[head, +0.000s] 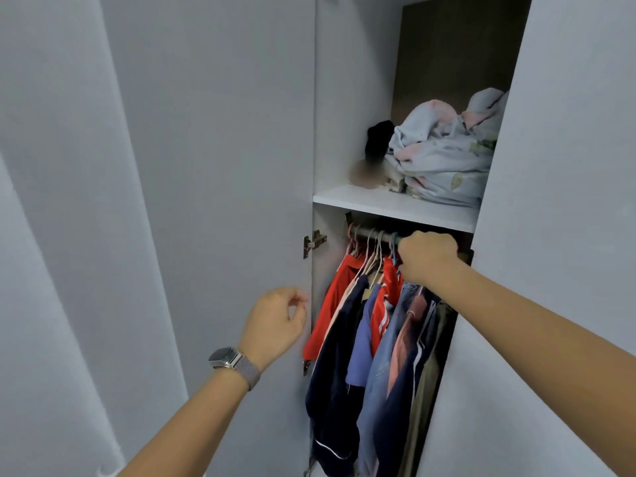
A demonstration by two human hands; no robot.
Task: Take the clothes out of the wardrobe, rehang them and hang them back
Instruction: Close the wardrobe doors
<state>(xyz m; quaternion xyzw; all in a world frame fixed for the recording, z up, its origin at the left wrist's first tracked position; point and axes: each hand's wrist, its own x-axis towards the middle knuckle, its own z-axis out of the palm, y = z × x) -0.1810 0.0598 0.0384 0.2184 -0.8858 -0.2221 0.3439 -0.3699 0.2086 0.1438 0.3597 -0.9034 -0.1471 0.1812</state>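
Gripping a teal hanger with your right hand, left hand loosely curled, empty; every garment still hangs.

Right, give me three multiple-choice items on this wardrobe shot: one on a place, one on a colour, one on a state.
1. Where does the bundle of pale bedding lie?
A. On the shelf above the rail
B. On the rail among the hangers
C. On the floor

2. What colour is the garment hanging furthest left?
A. Green
B. Red
C. White

3. What is the right hand doing?
A. Hanging loose at the side
B. Pressing flat on the door
C. Gripping a hanger at the rail

Answers:
1. A, the bedding sits on the white shelf over the hanging clothes.
2. B, the leftmost garment is bright red.
3. C, its fingers are curled round a blue hanger by the rail, while the left hand is beside the door edge, holding nothing.
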